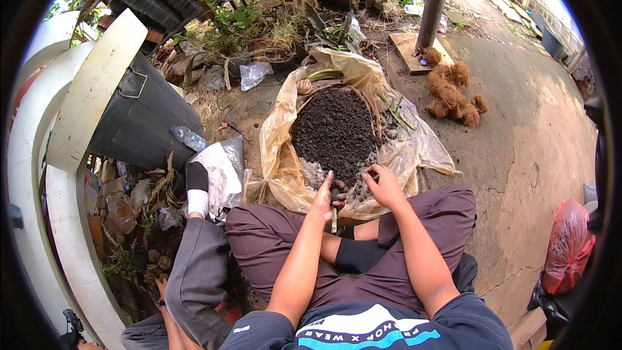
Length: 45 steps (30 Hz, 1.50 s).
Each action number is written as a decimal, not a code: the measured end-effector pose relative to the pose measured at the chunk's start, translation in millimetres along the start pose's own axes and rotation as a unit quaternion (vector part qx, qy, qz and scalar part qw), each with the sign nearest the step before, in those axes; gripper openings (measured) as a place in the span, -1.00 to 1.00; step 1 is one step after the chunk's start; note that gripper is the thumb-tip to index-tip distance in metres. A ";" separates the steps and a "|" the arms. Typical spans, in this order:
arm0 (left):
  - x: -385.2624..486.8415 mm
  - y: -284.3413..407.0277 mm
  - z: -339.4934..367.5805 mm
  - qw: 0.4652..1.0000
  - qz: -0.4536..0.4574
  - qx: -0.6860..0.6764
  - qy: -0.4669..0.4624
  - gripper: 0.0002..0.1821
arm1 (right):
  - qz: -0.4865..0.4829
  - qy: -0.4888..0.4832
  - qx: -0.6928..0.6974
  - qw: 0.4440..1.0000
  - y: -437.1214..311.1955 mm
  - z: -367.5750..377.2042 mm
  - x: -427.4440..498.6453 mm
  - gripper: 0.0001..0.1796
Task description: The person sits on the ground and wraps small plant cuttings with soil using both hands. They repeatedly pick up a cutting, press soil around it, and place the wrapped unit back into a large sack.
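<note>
My left hand (329,198), its fingers dark with soil, grips a short green stem (334,221) that points down towards my lap. Dark matter sits at the upper end of the stem, partly hidden by the fingers. To its right, my right hand (385,185) hovers at the near edge of the soil with curled fingers; whether they pinch anything is not clear. Before me, a heap of dark crumbly soil (335,126) lies on a crumpled clear plastic sheet (279,155). Cut green stems (396,112), a yellow-green piece of plant (325,75) and a woven ball (304,87) lie around the heap.
Brown fibre clumps (449,90) lie right of the sheet, near a metal post (434,5) on a board (406,51). At left stand a black bin (146,112), a plastic bottle (188,138) and a white bag (221,170). Another person's leg (199,257) extends beside me.
</note>
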<state>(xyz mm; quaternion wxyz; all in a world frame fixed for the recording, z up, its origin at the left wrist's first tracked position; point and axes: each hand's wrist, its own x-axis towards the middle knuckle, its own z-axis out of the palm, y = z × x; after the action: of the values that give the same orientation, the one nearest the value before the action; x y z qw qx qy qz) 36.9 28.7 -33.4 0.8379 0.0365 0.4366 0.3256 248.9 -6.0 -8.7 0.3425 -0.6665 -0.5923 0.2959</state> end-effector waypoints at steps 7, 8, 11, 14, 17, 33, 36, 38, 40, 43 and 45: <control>-2.7 15.8 -8.4 0.982 -0.021 -0.156 -0.104 -0.48 | 0.063 -0.038 -0.168 0.983 51.3 12.5 8.9 -0.68; -2.0 15.8 -9.4 0.977 0.000 -0.205 -0.060 -0.46 | 0.056 -0.038 -0.175 0.982 51.2 21.6 9.5 -0.65; -3.2 14.0 -17.0 0.947 0.061 -0.316 -0.005 -0.59 | 0.075 -0.083 -0.216 0.970 50.5 40.7 10.5 -0.32; 1.3 15.4 -23.9 0.950 0.109 -0.283 -0.069 -0.71 | 0.026 -0.061 -0.276 0.959 51.5 56.1 7.0 -0.21; 10.8 21.2 -29.3 0.942 0.097 -0.290 -0.137 -0.68 | -0.015 -0.066 -0.280 0.958 55.5 66.9 5.5 -0.23; 11.8 21.5 -35.0 0.920 0.236 -0.313 0.025 -0.66 | -0.194 -0.061 -0.265 0.943 52.8 104.0 42.7 -0.60; 14.0 23.7 -39.0 0.935 0.244 -0.255 0.005 -0.68 | -0.159 -0.077 -0.283 0.943 56.5 105.0 38.5 -0.72; 19.0 21.9 -33.6 0.942 0.253 -0.218 0.029 -0.68 | -0.179 -0.060 -0.274 0.943 55.8 104.5 34.6 -0.71; 22.1 19.4 -26.5 0.938 0.259 -0.219 -0.074 -0.65 | -0.132 -0.066 -0.278 0.949 51.7 104.2 31.9 -0.72; 20.5 15.4 -15.1 0.947 0.229 -0.203 -0.102 -0.65 | -0.137 0.006 -0.383 0.913 44.7 98.0 25.5 -0.70; 16.7 12.8 -12.4 0.949 0.216 -0.195 -0.126 -0.68 | -0.099 0.003 -0.394 0.914 46.3 94.8 29.2 -0.72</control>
<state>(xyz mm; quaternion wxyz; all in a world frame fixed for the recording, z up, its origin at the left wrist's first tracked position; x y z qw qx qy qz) 27.8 45.6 -48.4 0.7867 0.0064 0.2371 0.5699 203.8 30.1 -101.7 0.0820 -0.6861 -0.7229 0.0012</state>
